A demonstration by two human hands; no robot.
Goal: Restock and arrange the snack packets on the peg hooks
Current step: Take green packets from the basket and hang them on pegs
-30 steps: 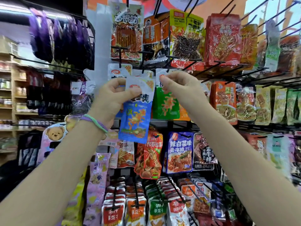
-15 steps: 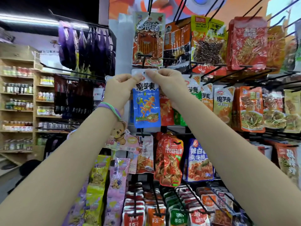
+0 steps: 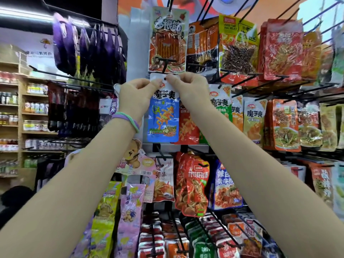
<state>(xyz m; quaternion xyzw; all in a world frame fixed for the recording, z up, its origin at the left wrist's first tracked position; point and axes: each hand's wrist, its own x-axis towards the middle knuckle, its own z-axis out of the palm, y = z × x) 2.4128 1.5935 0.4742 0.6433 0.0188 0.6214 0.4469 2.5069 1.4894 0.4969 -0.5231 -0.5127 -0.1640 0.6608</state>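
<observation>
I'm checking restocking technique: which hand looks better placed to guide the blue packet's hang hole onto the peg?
Right hand: it pinches the blue packet beside the hang hole; left hand grips the corner.

The blue-and-white foil snack packet [image 3: 163,116], pinched at its top between the left hand [image 3: 136,98] and right hand [image 3: 189,88], reads "魔芋爽". Right of the right hand, a white-and-orange packet [image 3: 254,121] carries the same "魔芋爽". Above the right hand, a yellow-topped clear packet [image 3: 238,43] reads "VEGETARIAN MEAT".
</observation>
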